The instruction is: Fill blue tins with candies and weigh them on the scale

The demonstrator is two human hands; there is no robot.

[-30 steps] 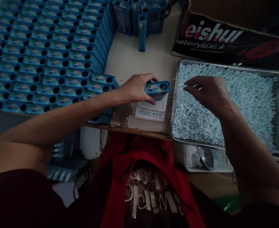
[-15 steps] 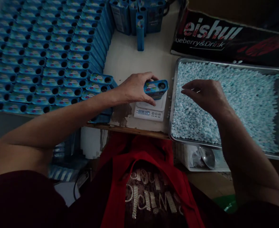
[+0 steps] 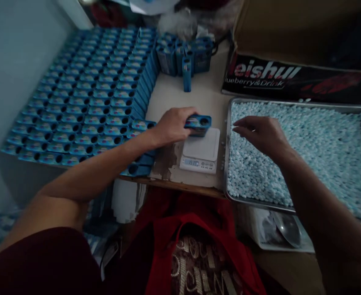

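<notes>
My left hand [image 3: 174,126] grips a small blue box [image 3: 200,121] with a dark round hole in its top. It holds the box just above the back left of a white digital scale [image 3: 201,149], whose display is lit. Over the left part of a metal tray [image 3: 229,164], my right hand [image 3: 262,133] hovers with thumb and fingertips drawn together in a pinch. Whatever may be between those fingertips is too small to make out. Pale blue and white pellets [image 3: 315,155] fill most of the tray.
Rows of matching blue boxes [image 3: 91,110] stand packed on the left of the table. More blue boxes [image 3: 195,57] stand at the back. A black printed carton [image 3: 266,78] sits behind the tray. Below it, a metal scoop [image 3: 287,231] lies in a white bin.
My left hand has lifted the blue box off the scale and moved it left and back. My right hand stays pinched above the pellets. The camera view has tilted up.
</notes>
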